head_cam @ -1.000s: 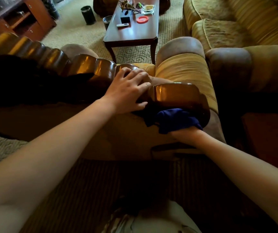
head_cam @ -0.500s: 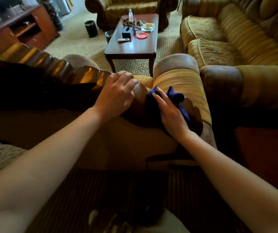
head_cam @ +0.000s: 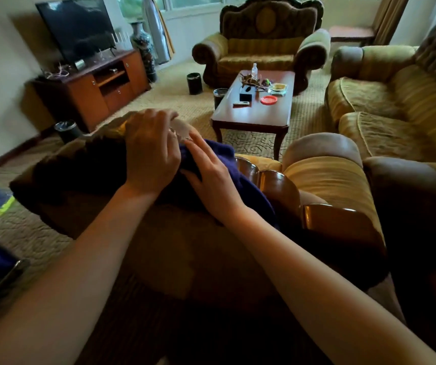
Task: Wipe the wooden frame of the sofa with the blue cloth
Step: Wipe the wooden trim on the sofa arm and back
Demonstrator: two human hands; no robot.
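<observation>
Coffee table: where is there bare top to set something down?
The coffee table has bare wood across its near half, from the red dish and remote to the near edge. Its far half is crowded: bottle, black box, glass tray.

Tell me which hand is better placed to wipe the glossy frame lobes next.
Right. The right hand lies flat on the blue cloth, just beside the unwiped wooden frame. The left hand rests farther left, at the cloth's edge.

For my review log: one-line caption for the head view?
Both hands on blue cloth atop the sofa's wooden frame.
</observation>
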